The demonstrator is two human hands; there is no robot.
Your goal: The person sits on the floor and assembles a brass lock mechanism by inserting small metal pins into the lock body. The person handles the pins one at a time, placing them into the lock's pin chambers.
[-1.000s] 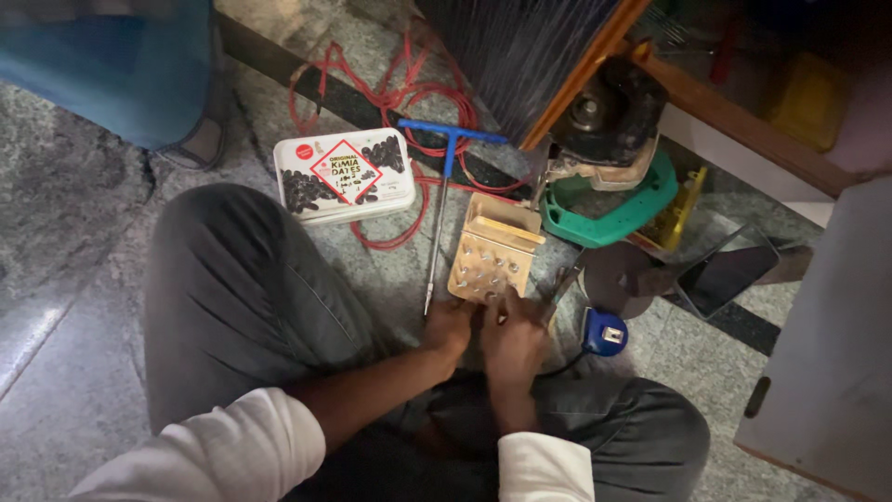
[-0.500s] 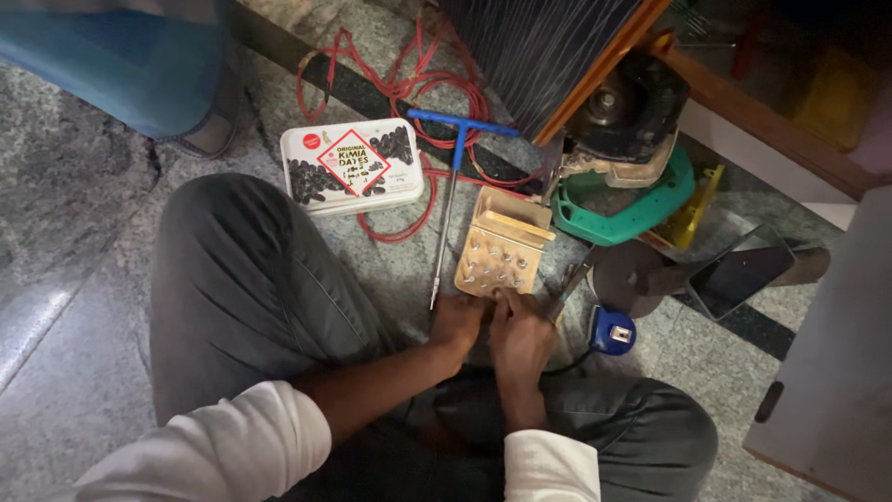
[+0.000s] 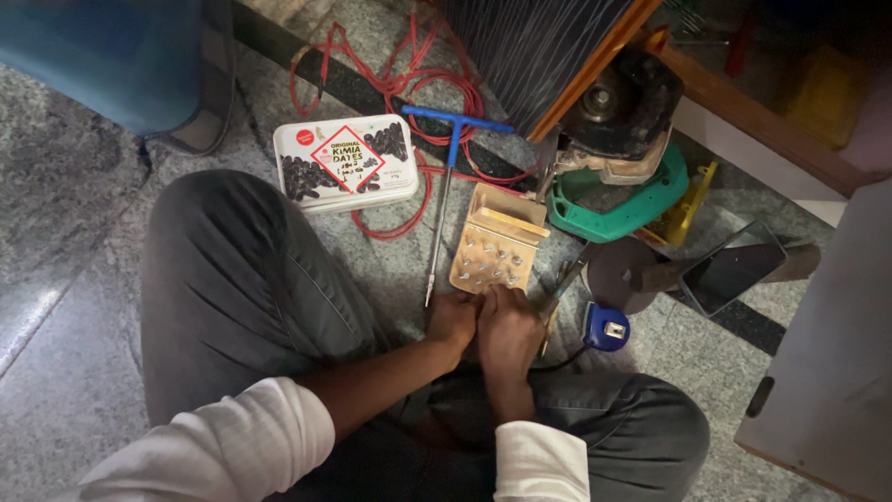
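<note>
I sit cross-legged on a stone floor with both hands pressed together in front of me. My left hand (image 3: 452, 321) and my right hand (image 3: 508, 333) have curled fingers and touch the near edge of a small wooden block (image 3: 494, 249) studded with several screws. Whatever lies between my fingers is hidden. A long T-handle wrench with a blue grip (image 3: 444, 186) lies just left of the block, its tip near my left hand. A blue tape measure (image 3: 606, 328) sits to the right of my right hand.
A white tin with a fruit picture (image 3: 344, 165) lies on a red cable (image 3: 395, 88). A power tool with a green guard (image 3: 615, 195), a dark disc (image 3: 615, 274), a phone (image 3: 732, 267), a blue bin (image 3: 102, 56) and a grey panel (image 3: 827, 363) surround me.
My hands stay together at the near edge of the wooden block. Only the view has shifted slightly.
</note>
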